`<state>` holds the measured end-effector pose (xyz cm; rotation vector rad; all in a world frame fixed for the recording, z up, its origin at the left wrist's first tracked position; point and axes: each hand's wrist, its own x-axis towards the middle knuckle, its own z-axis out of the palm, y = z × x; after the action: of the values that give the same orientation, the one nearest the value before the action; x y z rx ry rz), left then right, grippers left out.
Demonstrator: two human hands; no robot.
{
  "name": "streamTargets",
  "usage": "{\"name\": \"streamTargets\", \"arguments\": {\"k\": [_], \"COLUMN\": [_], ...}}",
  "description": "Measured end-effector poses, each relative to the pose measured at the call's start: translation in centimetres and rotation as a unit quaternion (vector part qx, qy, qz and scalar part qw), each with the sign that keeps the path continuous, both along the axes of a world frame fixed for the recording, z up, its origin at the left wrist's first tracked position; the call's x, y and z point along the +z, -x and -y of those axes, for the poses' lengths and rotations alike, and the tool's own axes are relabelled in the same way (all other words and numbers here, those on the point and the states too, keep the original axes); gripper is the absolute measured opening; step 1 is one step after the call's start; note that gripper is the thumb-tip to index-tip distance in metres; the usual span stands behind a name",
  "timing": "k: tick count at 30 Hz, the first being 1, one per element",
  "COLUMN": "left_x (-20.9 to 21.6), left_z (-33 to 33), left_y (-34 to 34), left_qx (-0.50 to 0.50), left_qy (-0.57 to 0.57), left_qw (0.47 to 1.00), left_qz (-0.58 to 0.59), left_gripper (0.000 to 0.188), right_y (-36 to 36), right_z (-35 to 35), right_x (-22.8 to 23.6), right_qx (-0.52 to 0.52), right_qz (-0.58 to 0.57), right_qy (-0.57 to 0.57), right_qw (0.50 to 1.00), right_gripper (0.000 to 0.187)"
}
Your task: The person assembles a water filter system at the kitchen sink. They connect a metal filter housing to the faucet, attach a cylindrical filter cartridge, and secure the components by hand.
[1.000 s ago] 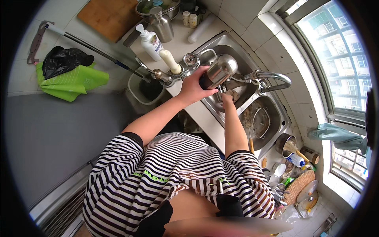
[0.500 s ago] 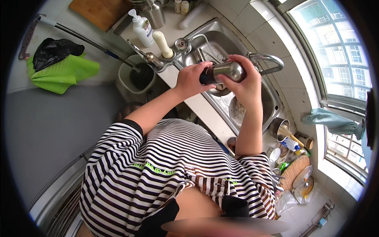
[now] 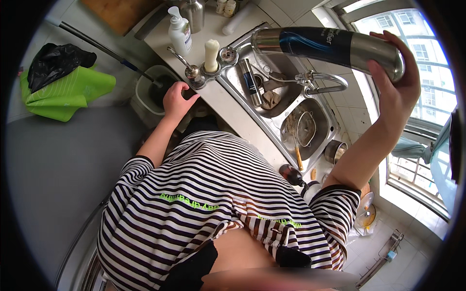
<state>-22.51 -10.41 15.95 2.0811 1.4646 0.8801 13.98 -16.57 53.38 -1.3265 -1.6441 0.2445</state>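
The person's right hand grips a big flask by one end, above the sink, where a smaller flask lies. The left hand curls near the counter.

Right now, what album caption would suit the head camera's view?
Right hand holds a black-and-silver flask sideways, another flask lies in the sink, and the left hand looks empty.
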Motion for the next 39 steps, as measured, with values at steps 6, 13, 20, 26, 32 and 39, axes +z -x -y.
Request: {"name": "streamTargets", "arguments": {"k": [6,13,20,26,32,39], "left_x": [-5.0,-4.4,-6.4,-5.4,-3.6,3.2], "left_z": [-1.6,-2.8,-3.7,-3.6,-2.6,-3.2], "left_y": [-1.1,-1.9,-1.5,-0.9,2.6,-0.7], "left_qx": [0.064,0.028,-0.002,0.048,-0.033,-0.262], "left_qy": [0.030,0.023,0.070,0.098,0.188,0.305], "left_qw": [0.995,0.994,0.992,0.992,0.981,0.907], "left_qz": [0.071,0.098,0.108,0.068,0.033,0.121], "left_gripper": [0.061,0.074,0.077,0.061,0.046,0.027], "right_y": [6.2,10.0,13.3,13.9,7.6,6.6], "right_z": [-7.7,-12.1,-12.6,-12.8,-11.4,-4.9], "right_x": [1.3,1.1,-4.2,-5.5,2.7,1.3], "right_qx": [0.129,0.194,0.185,0.163,0.221,-0.014], "right_qz": [0.100,0.078,0.173,0.183,0.164,0.019], "right_qy": [-0.013,0.097,0.199,0.220,0.147,0.127], "right_qw": [0.986,0.973,0.947,0.944,0.950,0.992], "right_gripper": [0.058,0.063,0.058,0.058,0.067,0.055]}}
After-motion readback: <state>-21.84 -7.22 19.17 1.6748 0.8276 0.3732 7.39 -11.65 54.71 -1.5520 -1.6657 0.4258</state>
